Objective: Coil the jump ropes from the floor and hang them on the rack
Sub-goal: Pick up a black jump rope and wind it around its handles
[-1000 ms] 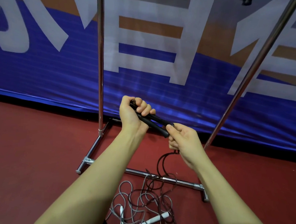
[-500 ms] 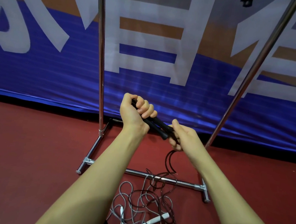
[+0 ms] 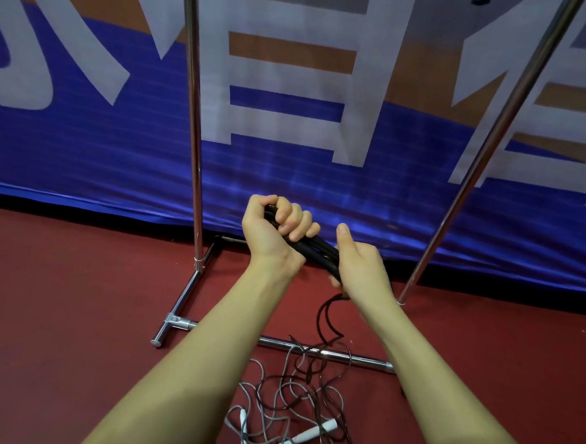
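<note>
My left hand (image 3: 274, 231) grips the two black handles (image 3: 312, 249) of a jump rope, held side by side and slanting down to the right. My right hand (image 3: 357, 263) wraps round the lower ends of those handles, thumb raised. The dark rope (image 3: 325, 318) hangs from under my right hand in a loop and trails down to the red floor. On the floor between my forearms lies a tangled grey rope (image 3: 273, 402) with white handles (image 3: 307, 435), mixed with the dark cord. The chrome rack (image 3: 195, 140) stands right behind my hands.
The rack's base bar (image 3: 328, 352) crosses the floor under my arms, and its right upright (image 3: 488, 144) leans up to the right. A blue, brown and white banner (image 3: 84, 140) covers the wall behind. Red floor (image 3: 56, 310) spreads to the left.
My right hand has slid up along the handles toward my left hand and closed round their lower ends. The hanging loop of dark cord has shifted slightly with it.
</note>
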The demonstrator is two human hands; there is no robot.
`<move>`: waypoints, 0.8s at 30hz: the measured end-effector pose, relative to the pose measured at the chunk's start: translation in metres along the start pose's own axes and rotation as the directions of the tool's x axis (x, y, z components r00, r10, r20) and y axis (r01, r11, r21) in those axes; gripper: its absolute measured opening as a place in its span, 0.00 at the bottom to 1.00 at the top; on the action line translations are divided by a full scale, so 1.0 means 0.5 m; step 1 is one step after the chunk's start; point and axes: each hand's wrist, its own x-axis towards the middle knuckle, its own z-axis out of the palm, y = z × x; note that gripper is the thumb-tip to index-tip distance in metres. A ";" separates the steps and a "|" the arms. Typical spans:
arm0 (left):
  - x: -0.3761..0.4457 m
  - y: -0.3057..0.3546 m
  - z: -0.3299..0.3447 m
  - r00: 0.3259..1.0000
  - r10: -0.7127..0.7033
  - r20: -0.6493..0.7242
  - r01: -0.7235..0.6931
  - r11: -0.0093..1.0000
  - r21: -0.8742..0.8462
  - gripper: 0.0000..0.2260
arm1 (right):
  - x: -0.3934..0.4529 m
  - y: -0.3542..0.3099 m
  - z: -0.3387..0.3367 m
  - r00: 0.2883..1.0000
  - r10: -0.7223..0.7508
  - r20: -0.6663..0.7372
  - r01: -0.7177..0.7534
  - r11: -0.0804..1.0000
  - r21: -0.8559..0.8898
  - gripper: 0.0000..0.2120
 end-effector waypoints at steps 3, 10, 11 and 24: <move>0.000 -0.001 0.002 0.999 -0.002 0.038 0.003 1.000 -0.027 0.15 | 0.002 0.004 0.005 0.999 0.025 -0.042 -0.021 0.996 0.090 0.26; 0.017 -0.001 -0.004 0.994 -0.099 0.038 0.087 0.968 0.236 0.15 | 0.015 0.022 0.003 0.984 0.099 -0.149 -0.087 0.992 0.088 0.24; 0.025 0.002 -0.010 0.998 -0.046 0.037 0.032 0.952 0.305 0.11 | 0.017 0.025 -0.002 0.982 0.083 -0.171 -0.077 0.996 0.044 0.25; 0.017 0.004 -0.094 0.651 0.122 0.749 -0.516 -0.652 0.555 0.22 | -0.008 0.013 -0.017 0.984 -0.113 -0.141 0.088 0.981 -0.174 0.26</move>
